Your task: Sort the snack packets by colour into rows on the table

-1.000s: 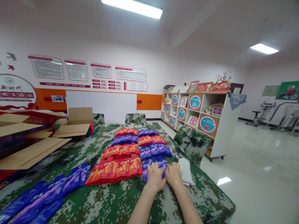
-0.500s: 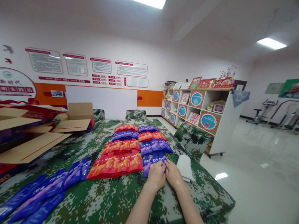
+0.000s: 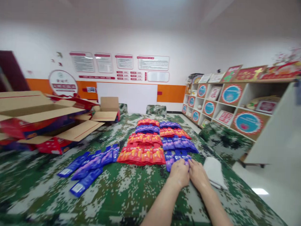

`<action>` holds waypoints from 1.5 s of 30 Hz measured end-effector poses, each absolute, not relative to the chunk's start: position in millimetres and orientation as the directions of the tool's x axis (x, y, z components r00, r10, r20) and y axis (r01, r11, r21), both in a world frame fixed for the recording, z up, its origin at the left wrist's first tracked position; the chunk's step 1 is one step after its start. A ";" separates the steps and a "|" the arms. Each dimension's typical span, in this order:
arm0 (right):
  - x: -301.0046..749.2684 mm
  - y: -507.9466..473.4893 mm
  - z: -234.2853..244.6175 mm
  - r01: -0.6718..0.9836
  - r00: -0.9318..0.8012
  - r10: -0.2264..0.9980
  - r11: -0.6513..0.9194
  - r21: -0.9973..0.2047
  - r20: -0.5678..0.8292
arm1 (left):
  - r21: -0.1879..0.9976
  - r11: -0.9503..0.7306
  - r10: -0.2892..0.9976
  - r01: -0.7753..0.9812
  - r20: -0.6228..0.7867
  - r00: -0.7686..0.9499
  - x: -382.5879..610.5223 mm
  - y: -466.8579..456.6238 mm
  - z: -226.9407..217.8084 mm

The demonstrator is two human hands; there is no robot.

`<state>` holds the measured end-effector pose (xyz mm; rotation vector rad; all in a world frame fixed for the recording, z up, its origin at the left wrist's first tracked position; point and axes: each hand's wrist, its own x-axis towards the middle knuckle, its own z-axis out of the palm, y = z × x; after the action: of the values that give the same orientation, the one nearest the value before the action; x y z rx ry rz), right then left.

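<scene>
My left hand [image 3: 179, 172] and my right hand [image 3: 199, 175] lie side by side on the nearest row of purple sachets [image 3: 175, 157], fingers curled and pressed down on them. Beyond this row, red and purple sachets [image 3: 149, 138] lie in alternating rows in two columns on the camouflage-covered table [image 3: 128, 194]. A row of red sachets [image 3: 141, 155] sits just left of my hands. A loose pile of blue-purple sachets [image 3: 90, 165] lies further left. The view is blurred by motion.
A folded white cloth [image 3: 214, 171] lies just right of my right hand. Open cardboard boxes [image 3: 36, 119] stand at the table's left. Camouflage-covered chairs [image 3: 223, 140] stand along the right and far side. A shelf unit [image 3: 239, 109] with framed pictures stands on the right.
The view has swung to the left, bringing more of the boxes and the blue pile into sight. Both hands stay on the nearest purple row.
</scene>
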<state>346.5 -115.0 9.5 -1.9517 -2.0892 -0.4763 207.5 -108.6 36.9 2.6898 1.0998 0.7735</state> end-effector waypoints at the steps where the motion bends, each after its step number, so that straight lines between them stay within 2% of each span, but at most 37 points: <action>1: 350.9 -110.8 3.4 0.996 -0.081 0.908 0.055 0.074 0.411 | 0.292 -0.733 0.675 0.614 0.421 0.606 207.5 -107.5 35.6; 4: 360.0 -98.4 -5.8 0.996 -0.089 0.875 0.072 0.055 0.476 | 0.268 -0.747 0.657 0.608 0.437 0.614 206.1 -101.5 34.0; 7: 354.3 -92.2 5.5 0.993 -0.095 0.820 0.120 -0.006 0.565 | 0.302 -0.748 0.656 0.591 0.473 0.588 195.5 -95.5 41.4; 10: 323.6 -85.9 29.6 0.972 -0.051 0.775 0.183 -0.145 0.630 | 0.359 -0.735 0.668 0.575 0.527 0.525 163.3 -88.1 59.7; 13: 265.1 -73.3 52.9 0.899 -0.069 0.782 0.318 -0.302 0.619 | 0.392 -0.692 0.703 0.607 0.560 0.439 105.1 -79.0 82.6; 17: 160.6 -54.1 70.6 0.790 -0.208 0.806 0.473 -0.391 0.554 | 0.368 -0.516 0.801 0.773 0.528 0.283 5.4 -70.4 102.2; 22: 37.8 -32.1 78.3 0.755 -0.324 0.845 0.502 -0.421 0.426 | 0.278 -0.190 0.927 0.942 0.366 0.079 -106.4 -66.7 91.5; 24: 1.0 -23.3 79.9 0.760 -0.369 0.864 0.493 -0.424 0.343 | 0.236 -0.114 0.955 0.965 0.292 0.041 -139.1 -67.7 78.6; 27: -38.7 -11.1 80.4 0.818 -0.327 0.918 0.394 -0.419 0.225 | 0.202 -0.021 0.986 0.979 0.169 -0.014 -173.7 -70.5 56.2; 31: -65.9 1.7 76.7 0.862 -0.244 0.962 0.275 -0.426 0.125 | 0.176 -0.030 0.988 0.984 0.156 0.002 -196.4 -70.2 31.4; 39: -71.7 12.7 63.8 0.875 -0.189 0.979 0.202 -0.441 0.073 | 0.120 -0.011 0.986 0.993 0.167 -0.009 -194.8 -68.3 26.1; 42: -70.1 11.5 63.9 0.864 -0.167 0.983 0.184 -0.470 0.077 | 0.149 -0.017 0.989 0.989 0.145 -0.005 -195.5 -68.5 30.9; 45: -65.4 7.6 69.6 0.830 -0.124 0.986 0.164 -0.533 0.109 | 0.230 -0.040 0.991 0.972 0.132 0.010 -200.7 -65.7 33.8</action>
<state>-65.4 7.6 69.6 -1.7191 -2.0127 0.4811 -200.7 -65.7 33.8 2.1792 2.1238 0.3946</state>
